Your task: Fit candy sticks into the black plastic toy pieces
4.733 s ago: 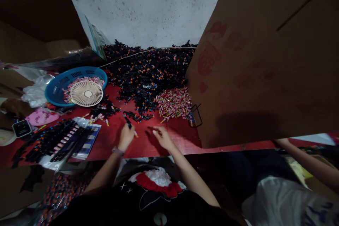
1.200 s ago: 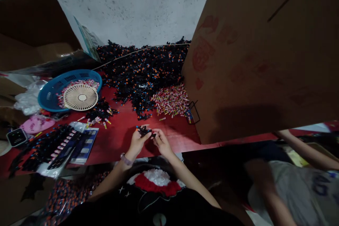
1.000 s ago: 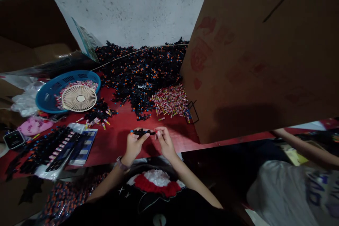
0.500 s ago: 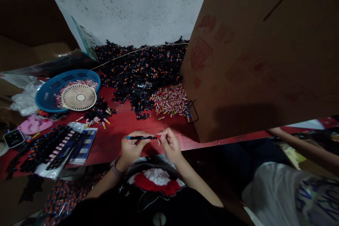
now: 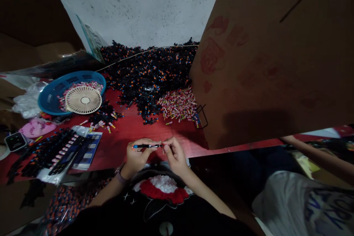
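My left hand (image 5: 138, 153) is closed round a slim black pen-like piece (image 5: 146, 146), held level just above the front of the red table. Its blue and orange end points left. At the piece's right end, the thumb and fingers of my right hand (image 5: 174, 155) are pinched together; whatever is between those fingertips is too small and covered to make out. Beyond my hands lies a small heap of pink and yellow pieces (image 5: 179, 105). Behind it spreads a big pile of black pieces with orange and blue ends (image 5: 149, 68).
A tall cardboard box (image 5: 265, 81) rises on the right. On the left are a blue basket (image 5: 45, 99) with a white round fan (image 5: 74, 99), rows of black pieces on a bag (image 5: 55, 155) and a watch (image 5: 16, 142). A co-worker's arm (image 5: 318, 155) reaches in at right.
The reddish bit that showed at my right fingertips is no longer visible there. The hands stay close together, and the view has shifted slightly.
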